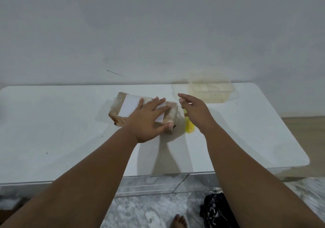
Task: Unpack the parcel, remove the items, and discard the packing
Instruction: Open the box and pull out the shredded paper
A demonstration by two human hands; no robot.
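A brown parcel [121, 108] wrapped in clear tape, with a white label on top, lies on the white table [52, 122]. My left hand [149, 120] rests flat on the parcel's right half, fingers spread over the label and thumb at its near edge. My right hand [195, 111] hovers just right of the parcel, fingers apart and holding nothing. A small yellow object [190, 128] lies on the table under my right hand, partly hidden by it.
A clear plastic container [211, 88] stands at the back right of the table against the wall. A black plastic bag [218, 210] lies on the marble floor below the table's front edge, next to a bare foot [178, 221].
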